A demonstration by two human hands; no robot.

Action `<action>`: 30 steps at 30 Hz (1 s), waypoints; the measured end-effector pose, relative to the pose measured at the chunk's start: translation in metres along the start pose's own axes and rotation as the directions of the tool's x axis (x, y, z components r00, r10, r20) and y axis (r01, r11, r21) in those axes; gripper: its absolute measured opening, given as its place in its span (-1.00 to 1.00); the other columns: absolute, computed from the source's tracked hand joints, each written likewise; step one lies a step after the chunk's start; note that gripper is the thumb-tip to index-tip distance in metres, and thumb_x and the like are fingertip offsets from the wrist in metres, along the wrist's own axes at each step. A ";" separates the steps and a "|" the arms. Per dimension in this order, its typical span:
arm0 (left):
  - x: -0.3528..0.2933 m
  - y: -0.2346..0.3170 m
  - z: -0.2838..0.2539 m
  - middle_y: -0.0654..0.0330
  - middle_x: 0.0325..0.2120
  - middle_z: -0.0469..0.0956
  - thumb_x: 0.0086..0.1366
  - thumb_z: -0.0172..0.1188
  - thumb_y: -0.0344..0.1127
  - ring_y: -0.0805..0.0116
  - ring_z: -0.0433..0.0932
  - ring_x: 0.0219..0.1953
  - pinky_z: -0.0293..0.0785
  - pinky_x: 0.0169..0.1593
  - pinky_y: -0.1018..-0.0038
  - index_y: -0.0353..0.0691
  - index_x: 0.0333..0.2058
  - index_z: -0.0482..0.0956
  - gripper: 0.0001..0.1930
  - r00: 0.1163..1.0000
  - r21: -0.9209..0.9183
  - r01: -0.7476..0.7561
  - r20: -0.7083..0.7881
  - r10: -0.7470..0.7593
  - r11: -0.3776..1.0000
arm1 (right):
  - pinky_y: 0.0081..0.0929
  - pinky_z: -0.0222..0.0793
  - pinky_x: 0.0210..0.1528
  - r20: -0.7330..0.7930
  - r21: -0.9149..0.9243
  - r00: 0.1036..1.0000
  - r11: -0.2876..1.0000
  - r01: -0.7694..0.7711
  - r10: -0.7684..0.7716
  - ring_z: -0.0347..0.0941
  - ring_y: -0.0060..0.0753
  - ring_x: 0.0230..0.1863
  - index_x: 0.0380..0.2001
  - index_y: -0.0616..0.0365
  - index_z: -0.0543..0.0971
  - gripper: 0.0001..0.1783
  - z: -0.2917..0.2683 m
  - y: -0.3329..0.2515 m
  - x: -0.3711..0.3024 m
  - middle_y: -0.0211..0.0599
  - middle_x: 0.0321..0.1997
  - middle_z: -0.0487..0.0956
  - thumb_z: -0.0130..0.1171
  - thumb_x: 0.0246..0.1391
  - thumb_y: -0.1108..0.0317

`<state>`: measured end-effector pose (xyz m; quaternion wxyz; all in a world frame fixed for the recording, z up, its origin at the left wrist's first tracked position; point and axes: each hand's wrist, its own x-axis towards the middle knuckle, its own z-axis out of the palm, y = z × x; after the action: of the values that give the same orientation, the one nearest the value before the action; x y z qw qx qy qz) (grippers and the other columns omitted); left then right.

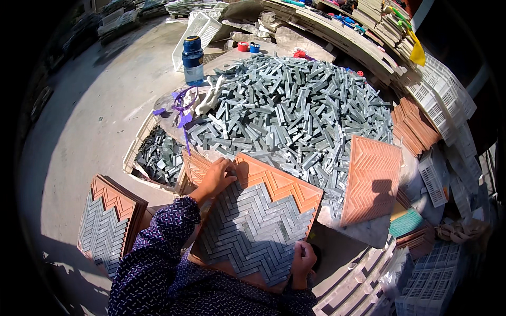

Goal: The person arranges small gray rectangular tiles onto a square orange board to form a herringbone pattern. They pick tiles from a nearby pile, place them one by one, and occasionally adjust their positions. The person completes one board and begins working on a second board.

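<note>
Hands grip an orange herringbone tray point(284, 184) half-filled with grey tile strips at the worktable's near edge: the left hand point(216, 176) clasps its far left rim, the right hand point(303, 260) clutches its near right corner. Loose grey strips point(295, 110) pile behind it.

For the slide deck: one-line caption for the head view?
Left hand and right hand setting grey stone strips into an orange herringbone tray beside a strip heap.
</note>
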<state>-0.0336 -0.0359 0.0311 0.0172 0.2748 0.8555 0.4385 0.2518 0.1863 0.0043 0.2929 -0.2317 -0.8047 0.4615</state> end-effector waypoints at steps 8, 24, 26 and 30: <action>0.002 -0.001 -0.004 0.05 -0.39 0.45 -0.08 0.30 -0.48 0.06 0.48 -0.28 0.44 -0.18 0.31 -0.28 -0.28 0.47 -0.67 0.999 0.055 -0.036 0.031 0.034 0.998 | -0.61 0.35 -0.38 0.010 -0.011 1.000 1.000 0.020 -0.020 0.41 -0.60 -0.44 -0.40 0.30 0.54 -0.90 0.000 0.000 0.000 -0.35 -0.49 0.53 0.15 0.07 0.46; -0.020 0.017 0.007 0.09 -0.26 0.46 -0.05 0.33 -0.42 0.12 0.42 -0.19 0.39 -0.11 0.33 -0.28 -0.24 0.52 -0.66 0.946 0.290 -0.072 -0.283 0.157 0.954 | -0.57 0.38 -0.41 0.000 0.008 1.000 1.000 -0.026 0.026 0.47 -0.52 -0.49 -0.38 0.29 0.58 -0.87 0.001 0.004 -0.001 -0.26 -0.48 0.58 0.20 0.03 0.43; -0.016 0.024 0.008 0.12 -0.35 0.47 -0.05 0.35 -0.41 0.20 0.45 -0.30 0.41 -0.20 0.38 -0.26 -0.30 0.51 -0.70 0.954 0.156 0.031 -0.300 0.018 0.987 | -0.57 0.38 -0.40 -0.001 -0.003 0.999 0.999 -0.035 0.035 0.47 -0.52 -0.48 -0.38 0.29 0.58 -0.87 -0.001 0.009 -0.002 -0.26 -0.48 0.58 0.20 0.03 0.43; -0.017 0.030 0.013 0.22 -0.51 0.47 -0.01 0.35 -0.43 0.40 0.45 -0.48 0.42 -0.38 0.49 -0.24 -0.38 0.46 -0.76 0.925 -0.247 0.195 -0.276 -0.261 0.949 | -0.63 0.35 -0.39 0.007 -0.011 1.000 1.000 -0.013 0.014 0.41 -0.61 -0.45 -0.37 0.30 0.56 -0.89 0.000 0.008 -0.002 -0.35 -0.47 0.55 0.16 0.06 0.45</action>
<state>-0.0020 -0.0209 0.0421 -0.0343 0.0984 0.8217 0.5603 0.2545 0.1888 -0.0031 0.2856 -0.2369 -0.8066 0.4601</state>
